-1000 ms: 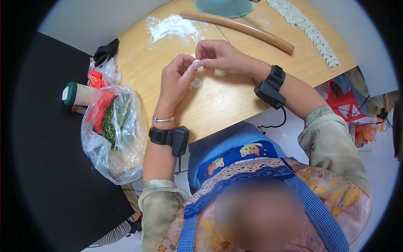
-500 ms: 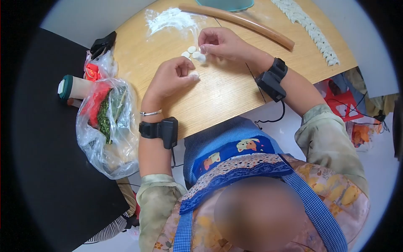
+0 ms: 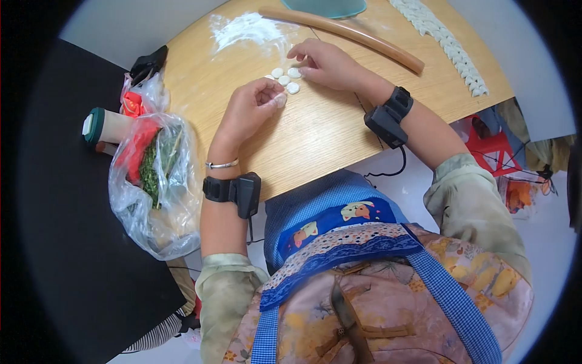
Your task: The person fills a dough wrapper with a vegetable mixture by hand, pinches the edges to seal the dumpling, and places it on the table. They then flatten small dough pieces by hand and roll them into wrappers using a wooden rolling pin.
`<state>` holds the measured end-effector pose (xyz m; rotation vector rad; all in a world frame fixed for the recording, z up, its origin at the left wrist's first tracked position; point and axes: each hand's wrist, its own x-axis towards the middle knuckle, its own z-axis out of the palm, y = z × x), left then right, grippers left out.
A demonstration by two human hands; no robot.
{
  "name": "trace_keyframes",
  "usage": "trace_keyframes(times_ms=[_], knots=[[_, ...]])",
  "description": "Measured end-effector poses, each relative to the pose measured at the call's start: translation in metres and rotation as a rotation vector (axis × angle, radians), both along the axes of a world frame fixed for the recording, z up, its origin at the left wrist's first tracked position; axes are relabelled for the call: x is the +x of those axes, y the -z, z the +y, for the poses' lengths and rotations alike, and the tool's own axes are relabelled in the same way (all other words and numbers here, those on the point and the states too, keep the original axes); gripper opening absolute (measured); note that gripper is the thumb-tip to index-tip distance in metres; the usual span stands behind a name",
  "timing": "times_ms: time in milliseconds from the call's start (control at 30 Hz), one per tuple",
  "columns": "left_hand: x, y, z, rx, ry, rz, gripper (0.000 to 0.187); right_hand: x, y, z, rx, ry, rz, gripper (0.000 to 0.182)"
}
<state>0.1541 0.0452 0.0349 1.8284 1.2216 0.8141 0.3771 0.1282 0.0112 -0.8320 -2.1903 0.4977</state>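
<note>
Several small round dough pieces (image 3: 284,80) lie in a cluster on the wooden table. My left hand (image 3: 251,109) is just left of and nearer to me than the cluster, its fingers curled in and its thumb against them. A whitish dough piece (image 3: 280,100) shows at the thumb tip, partly covered by the fingers. To the right of the cluster, my right hand (image 3: 330,65) has its fingers apart, with the thumb side beside or touching one flat dough piece (image 3: 294,73). Nothing shows held in it.
White flour (image 3: 248,31) is spread at the back left. A long wooden rolling pin (image 3: 345,34) lies behind my right hand, near a teal-rimmed container (image 3: 324,6). Rows of shaped dough (image 3: 445,51) line the right. A plastic bag of greens (image 3: 157,176) and a cup (image 3: 109,126) are left.
My right hand has shifted slightly right and its fingers have spread. The dough pieces beside it now lie flat and more separate. My left hand has moved a little up toward the cluster.
</note>
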Motion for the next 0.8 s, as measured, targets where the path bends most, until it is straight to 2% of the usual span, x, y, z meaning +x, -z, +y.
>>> trace_keyframes(times_ms=[100,167,233,433,733,800], knots=[[-0.001,-0.001,0.002,-0.115,-0.047,-0.069,0.013,-0.002,0.003,-0.001,0.088,-0.071,-0.117,0.028],[-0.004,0.002,0.005,-0.177,-0.063,-0.207,0.014,-0.001,0.002,-0.001,0.129,-0.092,-0.172,0.027],[-0.001,0.0,0.003,-0.185,-0.101,-0.234,0.016,-0.001,0.0,-0.001,0.171,-0.114,-0.225,0.025],[-0.004,0.002,0.005,-0.178,-0.107,-0.271,0.019,0.002,-0.01,-0.006,0.033,-0.052,-0.279,0.015],[-0.005,0.001,0.005,-0.164,-0.133,-0.251,0.016,0.005,-0.016,-0.012,-0.05,-0.125,-0.302,0.027],[-0.009,0.003,0.007,-0.151,-0.138,-0.216,0.015,0.004,-0.012,-0.005,0.252,-0.011,-0.109,0.029]])
